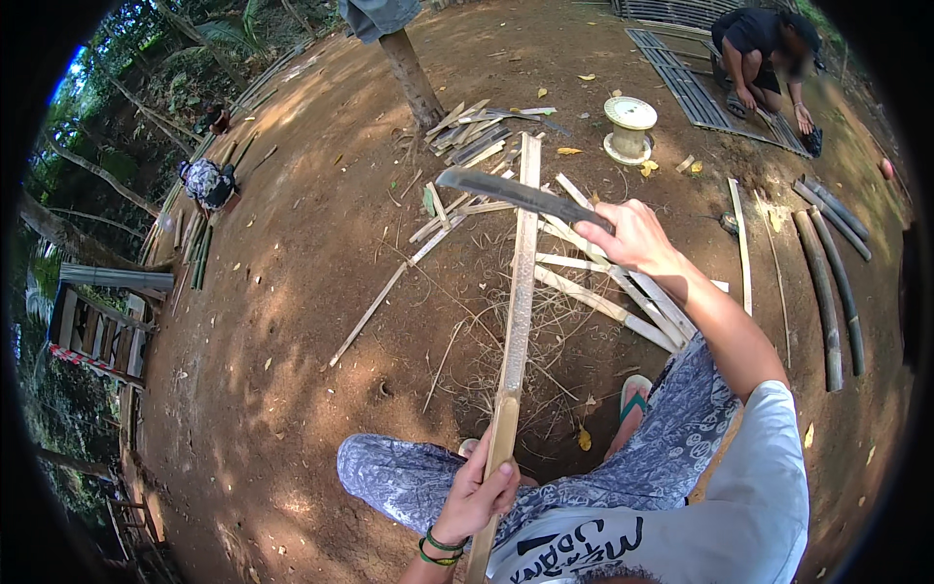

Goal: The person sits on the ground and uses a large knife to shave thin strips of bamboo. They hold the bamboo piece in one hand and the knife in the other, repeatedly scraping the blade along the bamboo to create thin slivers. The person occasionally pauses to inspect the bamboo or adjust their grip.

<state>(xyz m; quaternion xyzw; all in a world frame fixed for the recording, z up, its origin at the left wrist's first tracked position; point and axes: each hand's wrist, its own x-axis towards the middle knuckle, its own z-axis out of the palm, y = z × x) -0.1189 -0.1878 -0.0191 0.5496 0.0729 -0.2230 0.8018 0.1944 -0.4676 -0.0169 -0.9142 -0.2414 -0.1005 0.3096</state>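
One strip [520,311] reaches forward from the left hand [479,501], which is wrapped round its lower part, with a tail running on below the grip. The right hand [630,236] is clenched on a knife [506,188] — the dark blade, pointing left, crosses the strip near its far end; whether they touch, I cannot tell. Below the right hand, slats [623,313] lie fanned out on the soil, with shavings [477,336] to their left. Ahead of that grip are a pile [482,131] beside a trunk [413,83] and an upright spool [628,131]. Poles [822,292] lie to its right. Well beyond — ahead and right — a person [764,54] crouches at a panel [681,88].
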